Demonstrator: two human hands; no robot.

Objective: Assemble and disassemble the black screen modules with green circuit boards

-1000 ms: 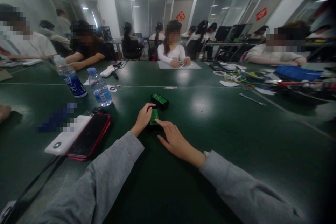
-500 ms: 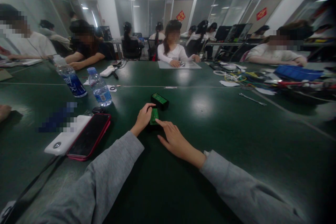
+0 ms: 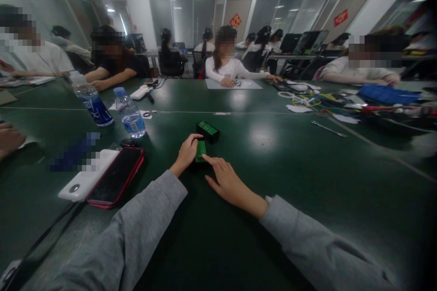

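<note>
A small green circuit board lies in front of me at the middle of the table. My left hand grips it along its left side, fingers curled toward the far end and partly hiding it. From the right, the index fingertip of my right hand touches the board's near right part; the thumb is spread away from the fingers, and this hand grips nothing. Just beyond sits a black box with a second green circuit board on top. What lies under the nearer board is dark and hard to make out.
Left of my arm lie a red-cased phone and a white power bank with a cable. Two water bottles stand behind them. A wrench and tangled cables are at the right. Several people sit around.
My hands and the board stay in place. The person opposite has stretched an arm toward the cables on the right. At the left edge, another person's hand has come further into view.
</note>
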